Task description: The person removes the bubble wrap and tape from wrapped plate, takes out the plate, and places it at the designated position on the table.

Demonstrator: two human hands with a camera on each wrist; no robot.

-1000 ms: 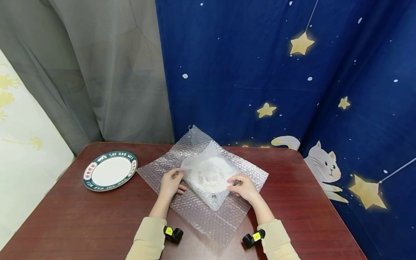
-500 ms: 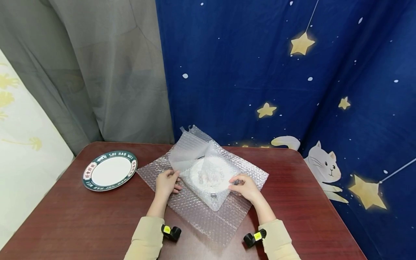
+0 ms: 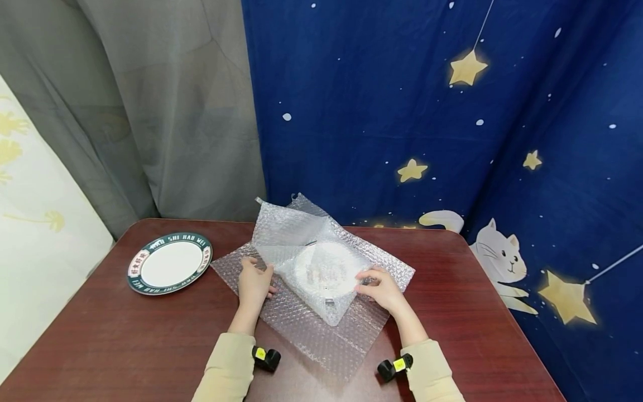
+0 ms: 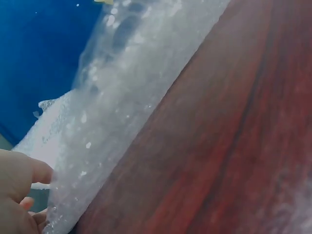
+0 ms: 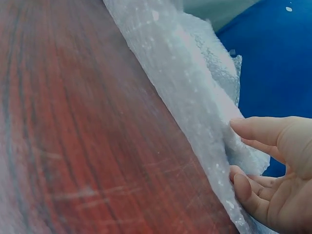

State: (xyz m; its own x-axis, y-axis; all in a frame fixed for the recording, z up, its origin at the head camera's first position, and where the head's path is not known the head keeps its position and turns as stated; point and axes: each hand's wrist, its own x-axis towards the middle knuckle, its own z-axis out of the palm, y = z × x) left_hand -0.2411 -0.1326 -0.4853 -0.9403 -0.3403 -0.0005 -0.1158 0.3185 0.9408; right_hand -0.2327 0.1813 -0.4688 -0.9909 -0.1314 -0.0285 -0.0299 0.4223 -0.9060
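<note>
A clear bubble wrap [image 3: 321,312] parcel lies on a larger bubble wrap sheet, folded over a round white plate [image 3: 326,271] with faint markings, seen through the plastic. One flap [image 3: 281,229] is turned back toward the upper left, uncovering part of the dark rim. My left hand [image 3: 254,282] is at the parcel's left edge, fingers spread; in the left wrist view a fingertip [image 4: 43,171] meets the wrap. At the parcel's right edge, my right hand [image 3: 380,288] holds the wrap between thumb and fingers, seen from the side in the right wrist view.
A second plate [image 3: 171,264] with a green lettered rim lies at the left of the reddish-brown table [image 3: 467,324]. Behind the table's far edge hang a grey curtain [image 3: 186,111] and a blue star-patterned curtain [image 3: 361,84].
The wrap's upper flap has swung open to the upper left, baring part of the plate's rim. My left hand has drawn slightly left, its fingers spreading. The right hand has barely moved.
</note>
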